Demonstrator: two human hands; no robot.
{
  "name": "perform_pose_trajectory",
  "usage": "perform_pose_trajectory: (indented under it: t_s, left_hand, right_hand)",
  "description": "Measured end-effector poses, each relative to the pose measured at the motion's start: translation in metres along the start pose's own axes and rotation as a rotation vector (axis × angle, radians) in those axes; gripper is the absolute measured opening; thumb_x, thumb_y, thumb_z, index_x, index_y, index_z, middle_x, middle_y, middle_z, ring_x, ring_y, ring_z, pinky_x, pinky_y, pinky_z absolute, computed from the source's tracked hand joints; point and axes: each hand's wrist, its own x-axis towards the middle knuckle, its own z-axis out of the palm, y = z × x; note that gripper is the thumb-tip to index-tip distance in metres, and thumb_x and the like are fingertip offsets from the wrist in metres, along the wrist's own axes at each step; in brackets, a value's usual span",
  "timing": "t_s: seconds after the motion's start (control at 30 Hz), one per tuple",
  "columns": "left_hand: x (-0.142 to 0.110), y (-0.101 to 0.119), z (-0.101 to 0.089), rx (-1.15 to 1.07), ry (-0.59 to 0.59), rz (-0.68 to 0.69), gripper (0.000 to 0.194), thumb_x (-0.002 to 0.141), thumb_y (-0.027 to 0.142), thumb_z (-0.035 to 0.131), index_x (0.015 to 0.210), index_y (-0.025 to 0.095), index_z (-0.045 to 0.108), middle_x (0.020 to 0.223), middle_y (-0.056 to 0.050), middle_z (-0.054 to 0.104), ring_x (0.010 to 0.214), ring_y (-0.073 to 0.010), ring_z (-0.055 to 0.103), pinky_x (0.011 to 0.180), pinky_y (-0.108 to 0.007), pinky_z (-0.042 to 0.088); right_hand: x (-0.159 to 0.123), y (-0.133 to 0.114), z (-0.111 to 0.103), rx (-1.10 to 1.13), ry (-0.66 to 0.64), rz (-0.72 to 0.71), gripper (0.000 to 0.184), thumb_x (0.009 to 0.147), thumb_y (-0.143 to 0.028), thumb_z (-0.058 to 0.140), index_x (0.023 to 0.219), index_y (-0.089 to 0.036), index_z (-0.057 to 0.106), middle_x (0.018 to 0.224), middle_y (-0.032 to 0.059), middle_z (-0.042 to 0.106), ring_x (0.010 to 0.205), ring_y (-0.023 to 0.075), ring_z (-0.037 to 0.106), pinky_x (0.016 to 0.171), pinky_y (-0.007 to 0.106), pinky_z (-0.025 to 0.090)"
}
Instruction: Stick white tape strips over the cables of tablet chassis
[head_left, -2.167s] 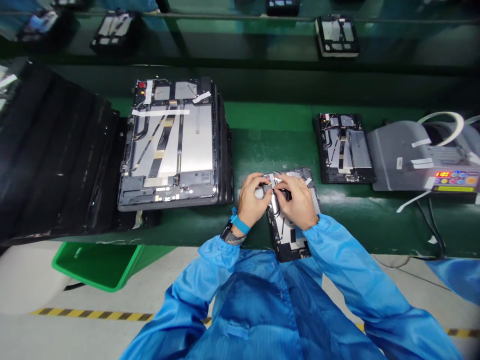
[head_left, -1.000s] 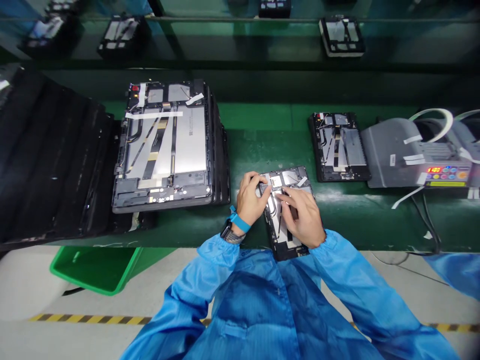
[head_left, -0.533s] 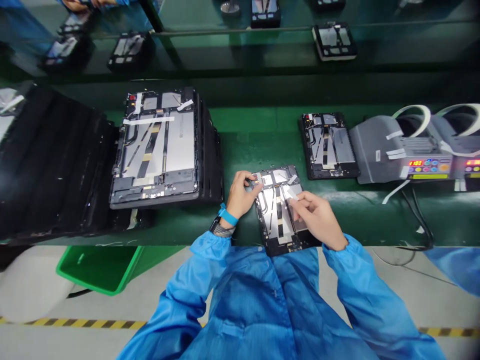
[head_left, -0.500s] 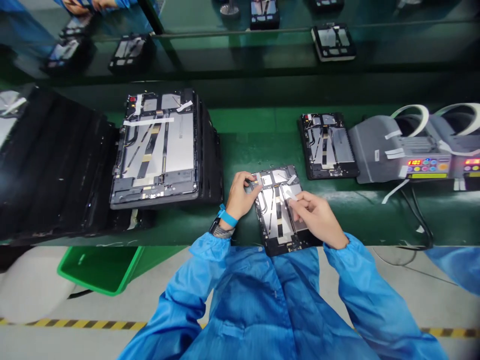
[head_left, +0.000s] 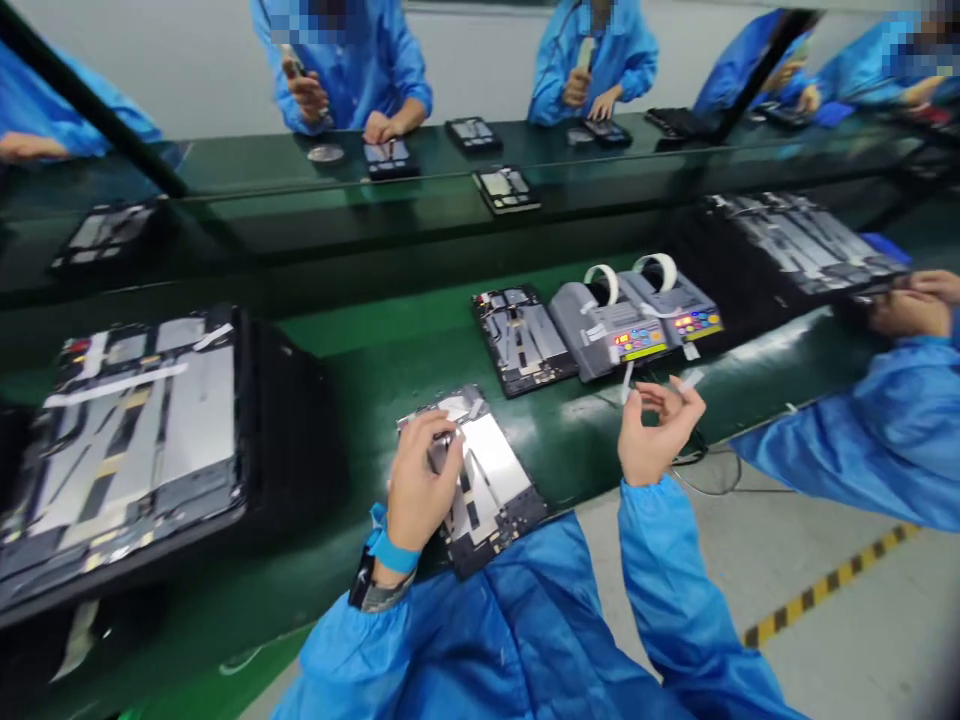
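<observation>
An opened tablet [head_left: 499, 465], its silver inner plate and dark ribbon cables showing, lies at a slant on the green bench in front of me. My left hand [head_left: 424, 465] is bent over its upper left part, fingers and thumb curled against it; the fingertips' exact contact is partly hidden. Farther right, my right hand [head_left: 660, 430] is raised beside the tape dispensers, closed on a short white strip of tape [head_left: 691, 380] at its fingertips. Close to its thumb, another white tape end [head_left: 627, 383] hangs from the nearer tape dispenser [head_left: 611, 335].
At left rises a tall stack of opened tablets [head_left: 150, 420]. Another opened tablet [head_left: 523, 340] leans near the dispensers, with a second dispenser [head_left: 682, 305] alongside. A co-worker's hands [head_left: 915, 300] are at far right. More people in blue work across the raised shelf [head_left: 300, 225].
My right hand has moved off the tablet toward the tape dispenser. My left hand stays at the tablet's upper left. The view has swung right and up, showing co-workers.
</observation>
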Motion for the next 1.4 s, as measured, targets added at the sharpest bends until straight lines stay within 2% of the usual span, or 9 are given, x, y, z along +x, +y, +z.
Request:
perform_pose_trajectory:
  t_s: [0.1,0.23,0.6,0.8,0.97,1.07,1.13,1.27,1.4]
  left_hand:
    - [0.024,0.037,0.023,-0.069,-0.216,0.140,0.009,0.102,0.024,0.061,0.104,0.023,0.069,0.120,-0.008,0.073,0.115,-0.0235,0.069,0.102,-0.040,0.055]
    - [0.047,0.064,0.058,-0.048,-0.320,0.268,0.007,0.102,0.022,0.061,0.105,0.021,0.067,0.118,-0.009,0.073,0.115,-0.0230,0.069,0.102,-0.040,0.057]
    - [0.092,0.102,0.164,0.323,-0.402,0.641,0.053,0.098,0.015,0.054,0.150,0.012,0.054,0.161,-0.020,0.054,0.151,-0.0335,0.050,0.127,-0.052,0.045]
    - [0.093,0.102,0.186,0.406,-0.398,0.622,0.071,0.092,0.007,0.050,0.162,0.008,0.041,0.168,-0.022,0.044,0.158,-0.0356,0.041,0.128,-0.057,0.042]
    - [0.089,0.108,0.171,0.267,-0.405,0.592,0.067,0.094,0.010,0.052,0.160,0.012,0.043,0.169,-0.020,0.044,0.159,-0.0344,0.041,0.129,-0.058,0.040]
    - [0.083,0.109,0.140,0.047,-0.386,0.456,0.048,0.101,0.024,0.055,0.149,0.016,0.057,0.159,-0.018,0.056,0.151,-0.0312,0.051,0.128,-0.052,0.042]
    - [0.073,0.102,0.110,-0.153,-0.500,0.265,0.039,0.106,0.039,0.055,0.136,0.017,0.067,0.143,-0.017,0.069,0.135,-0.0291,0.064,0.120,-0.048,0.050]
    - [0.035,0.070,0.043,-0.632,-0.897,-0.151,0.059,0.100,0.070,0.057,0.124,0.018,0.073,0.121,-0.016,0.078,0.108,-0.0260,0.076,0.099,-0.041,0.060]
    - [-0.016,0.038,-0.011,-0.860,-0.898,-0.402,0.061,0.086,0.075,0.073,0.106,0.018,0.077,0.099,-0.013,0.080,0.087,-0.0218,0.076,0.086,-0.035,0.060]
  right_hand:
    - [-0.007,0.041,-0.001,0.008,0.071,0.161,0.061,0.087,-0.038,0.070,0.137,-0.019,0.041,0.117,0.0152,0.072,0.105,0.0250,0.070,0.095,0.044,0.054]
    - [-0.006,0.073,0.009,0.081,-0.019,0.214,0.066,0.088,-0.042,0.069,0.140,-0.019,0.037,0.108,0.0108,0.074,0.111,0.0251,0.070,0.112,0.051,0.046]
    - [-0.006,0.079,-0.010,0.337,0.094,0.377,0.069,0.080,-0.040,0.073,0.138,-0.018,0.044,0.080,-0.0012,0.070,0.076,0.0182,0.067,0.084,0.035,0.053]
    - [-0.012,0.073,-0.009,0.242,0.098,0.340,0.058,0.085,-0.034,0.068,0.136,-0.019,0.043,0.076,-0.0043,0.064,0.074,0.0180,0.064,0.081,0.034,0.053]
    - [-0.024,0.042,-0.052,0.251,0.034,0.299,0.059,0.090,-0.033,0.069,0.141,-0.019,0.042,0.078,-0.0038,0.063,0.076,0.0183,0.063,0.085,0.036,0.053]
    - [-0.026,0.002,-0.088,0.268,-0.287,0.224,0.059,0.096,-0.034,0.069,0.148,-0.023,0.042,0.085,-0.0021,0.065,0.082,0.0181,0.064,0.092,0.036,0.053]
    - [-0.022,-0.030,-0.102,0.289,-0.556,0.149,0.057,0.099,-0.032,0.068,0.149,-0.026,0.042,0.087,-0.0016,0.066,0.083,0.0177,0.065,0.090,0.034,0.054]
    - [-0.013,-0.086,-0.086,0.391,-1.016,-0.031,0.050,0.104,-0.026,0.061,0.151,-0.029,0.041,0.087,-0.0014,0.065,0.081,0.0158,0.065,0.086,0.030,0.057]
    - [-0.019,-0.120,-0.048,0.434,-1.311,-0.150,0.048,0.105,-0.023,0.057,0.150,-0.029,0.042,0.087,-0.0009,0.065,0.081,0.0160,0.066,0.082,0.030,0.058]
